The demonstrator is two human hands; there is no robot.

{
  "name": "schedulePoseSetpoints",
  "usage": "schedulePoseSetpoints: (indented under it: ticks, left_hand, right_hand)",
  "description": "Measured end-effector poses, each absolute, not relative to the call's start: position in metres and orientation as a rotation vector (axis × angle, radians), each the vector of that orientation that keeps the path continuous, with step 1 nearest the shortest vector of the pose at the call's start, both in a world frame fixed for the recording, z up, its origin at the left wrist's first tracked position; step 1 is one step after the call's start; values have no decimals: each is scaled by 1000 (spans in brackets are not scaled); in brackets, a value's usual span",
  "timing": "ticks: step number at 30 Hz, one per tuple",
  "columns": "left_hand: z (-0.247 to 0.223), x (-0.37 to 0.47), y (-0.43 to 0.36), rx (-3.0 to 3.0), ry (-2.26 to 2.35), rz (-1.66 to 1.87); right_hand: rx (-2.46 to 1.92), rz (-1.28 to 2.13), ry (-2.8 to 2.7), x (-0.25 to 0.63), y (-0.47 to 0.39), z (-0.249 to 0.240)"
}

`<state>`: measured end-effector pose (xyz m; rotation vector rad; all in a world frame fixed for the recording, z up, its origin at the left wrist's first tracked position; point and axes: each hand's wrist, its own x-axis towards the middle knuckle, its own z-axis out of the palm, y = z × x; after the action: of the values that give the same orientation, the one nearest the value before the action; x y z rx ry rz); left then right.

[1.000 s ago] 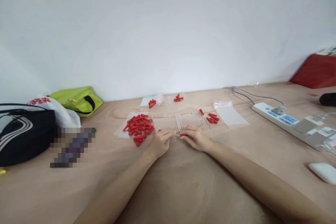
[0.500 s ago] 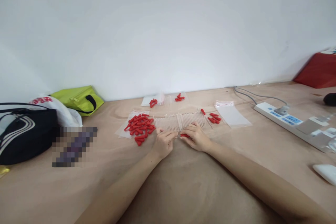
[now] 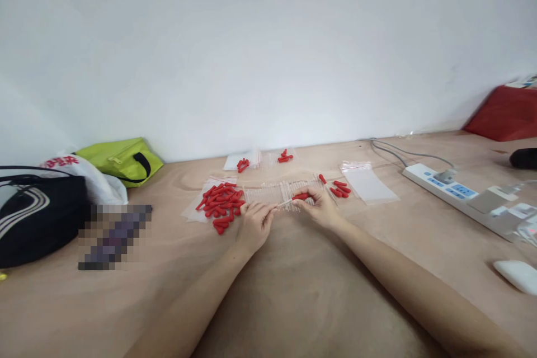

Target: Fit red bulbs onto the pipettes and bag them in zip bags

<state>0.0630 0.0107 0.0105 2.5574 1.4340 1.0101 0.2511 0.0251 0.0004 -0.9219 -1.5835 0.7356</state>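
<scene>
- Pale wall is seen at twelve o'clock behind the brown table [image 3: 319,302]; all hours are counted from the hands.
- At nine o'clock a black bag [image 3: 42,224] is placed, at ten a lime-green bag [image 3: 117,162], with a white plastic bag [image 3: 100,182] between them.
- By two o'clock a red bag [image 3: 505,114] is seen; at three lies the power strip [image 3: 440,182], with plugs inserted.
- The left hand [image 3: 254,226] is almost closed, and the end of a thin pale stick [image 3: 286,202] is pinched by its fingertips.
- The right hand [image 3: 323,210] is half curled; a red piece [image 3: 300,197] is gripped between thumb and fingers, in one line with the stick.
- Near nine o'clock a pile of red pieces [image 3: 220,201] is spread partly on a clear bag [image 3: 191,212].
- At twelve, just beyond the hands, a row of clear sticks [image 3: 268,194] is laid side by side.
- Toward two o'clock, a few loose red pieces [image 3: 340,189] are found near a flat zip bag [image 3: 369,183].
</scene>
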Motion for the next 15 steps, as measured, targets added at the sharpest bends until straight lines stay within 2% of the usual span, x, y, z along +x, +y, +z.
schedulePoseSetpoints:
  ticks: [3, 6, 10, 15]
  left_hand:
    - [11, 68, 7, 2497, 1384, 1012]
    - [11, 71, 6, 2509, 1330, 1016]
    - [9, 66, 8, 2485, 1458, 1036]
    - [4, 64, 12, 2499, 1558, 1006]
  right_hand:
    - [-915, 915, -1345, 236, 24, -5]
    - [-914, 895, -1249, 236, 30, -2]
    - [-1038, 679, -1235, 281, 51, 12]
    - [-1608, 357, -1416, 340, 70, 11]
